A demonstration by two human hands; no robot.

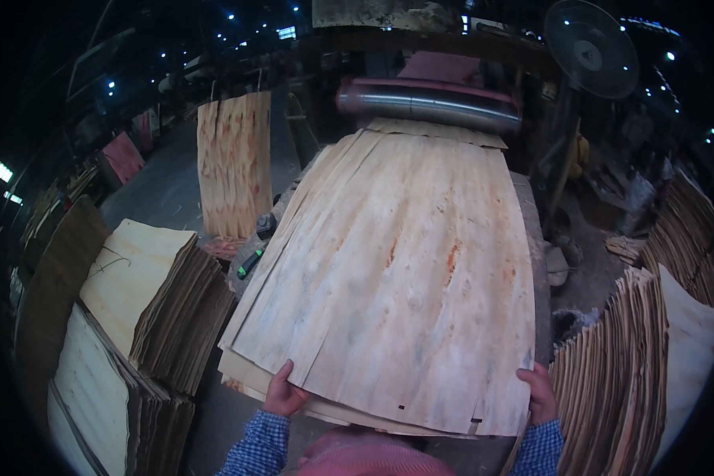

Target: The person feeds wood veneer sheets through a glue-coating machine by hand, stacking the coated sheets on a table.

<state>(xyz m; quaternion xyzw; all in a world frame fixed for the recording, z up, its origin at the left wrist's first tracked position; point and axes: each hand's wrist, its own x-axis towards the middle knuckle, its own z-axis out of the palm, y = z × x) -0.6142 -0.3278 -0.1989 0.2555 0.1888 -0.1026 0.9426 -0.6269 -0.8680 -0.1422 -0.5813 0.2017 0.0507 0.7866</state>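
Note:
A large pale wood veneer sheet with reddish-brown knots lies before me, its near edge toward my body. My left hand is closed on the near edge at the left, thumb on top and the other fingers hidden underneath. At the near right corner my right hand grips the same sheet, fingers over its side edge. More veneer layers show below it at the near left. Its far end lies close to a shiny metal roller with a pinkish cover.
Stacks of veneer stand at the left and right. Another veneer sheet stands upright beyond the table. A green-and-black cutter lies on the table's left edge. A round fan rises at the far right.

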